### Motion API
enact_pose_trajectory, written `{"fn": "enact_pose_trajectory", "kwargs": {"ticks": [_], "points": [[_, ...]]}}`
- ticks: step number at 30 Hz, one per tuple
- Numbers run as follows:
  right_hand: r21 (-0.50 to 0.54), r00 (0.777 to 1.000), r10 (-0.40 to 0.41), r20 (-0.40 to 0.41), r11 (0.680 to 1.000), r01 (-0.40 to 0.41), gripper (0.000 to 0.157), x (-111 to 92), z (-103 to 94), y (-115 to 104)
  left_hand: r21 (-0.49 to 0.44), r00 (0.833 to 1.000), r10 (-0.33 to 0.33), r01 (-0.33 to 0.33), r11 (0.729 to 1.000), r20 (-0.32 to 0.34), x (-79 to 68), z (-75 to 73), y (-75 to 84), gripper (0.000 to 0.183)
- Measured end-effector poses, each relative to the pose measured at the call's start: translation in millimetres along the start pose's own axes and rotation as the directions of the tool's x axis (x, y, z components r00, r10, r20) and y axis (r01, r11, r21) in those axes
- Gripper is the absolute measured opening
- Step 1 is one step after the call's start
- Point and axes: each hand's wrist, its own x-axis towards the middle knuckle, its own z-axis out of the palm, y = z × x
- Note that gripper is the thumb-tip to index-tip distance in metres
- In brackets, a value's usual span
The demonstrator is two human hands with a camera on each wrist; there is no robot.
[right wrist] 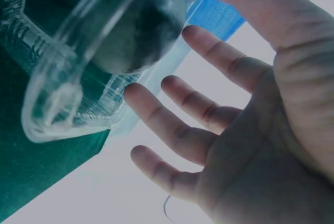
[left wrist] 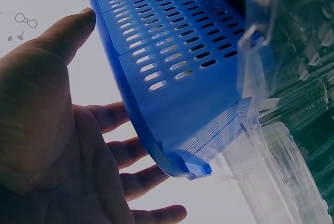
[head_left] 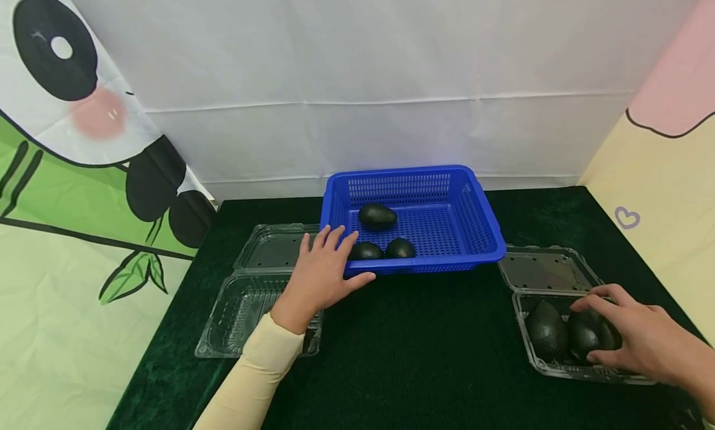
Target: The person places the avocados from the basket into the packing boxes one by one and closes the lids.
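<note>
Two dark avocados sit side by side in the right clear plastic clamshell box (head_left: 581, 373). Over the right-hand avocado (head_left: 586, 335) is my right hand (head_left: 642, 334), thumb at its near side and fingers at its far side. The right wrist view shows those fingers spread and loosely bent, the index fingertip right at the avocado (right wrist: 141, 31). My left hand (head_left: 321, 272) reaches with spread fingers over the near left corner of the blue basket (head_left: 424, 264). Several avocados lie in that basket, including a dark one (head_left: 377, 216) towards the back.
Another clear clamshell box (head_left: 223, 318) stands with its lid folded back on the left, partly behind my left forearm. The right box's lid (head_left: 550, 268) also lies back. Dark green cloth (head_left: 419, 355) covers the table, and a white cloth backdrop (head_left: 391, 76) hangs behind.
</note>
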Motion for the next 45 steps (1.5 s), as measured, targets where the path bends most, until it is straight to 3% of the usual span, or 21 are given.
{"fn": "enact_pose_trajectory", "kwargs": {"ticks": [14,32,45], "points": [[-0.010,1.000,-0.019,-0.021,1.000,0.019,0.072,1,-1.9,-2,0.002,1.000,0.000,0.000,1.000,0.000,-1.3,-5.3,-0.6,0.090],[-0.032,0.996,-0.042,-0.076,0.999,0.040,0.071,-4,-1.6,-4,0.031,1.000,0.029,-0.029,0.999,-0.006,1.7,-26.8,1.6,0.091],[-0.045,0.996,-0.033,-0.079,0.999,0.029,0.076,-4,-9.9,-9,0.044,0.999,0.007,-0.008,0.999,0.039,11.7,-44.6,0.8,0.092]]}}
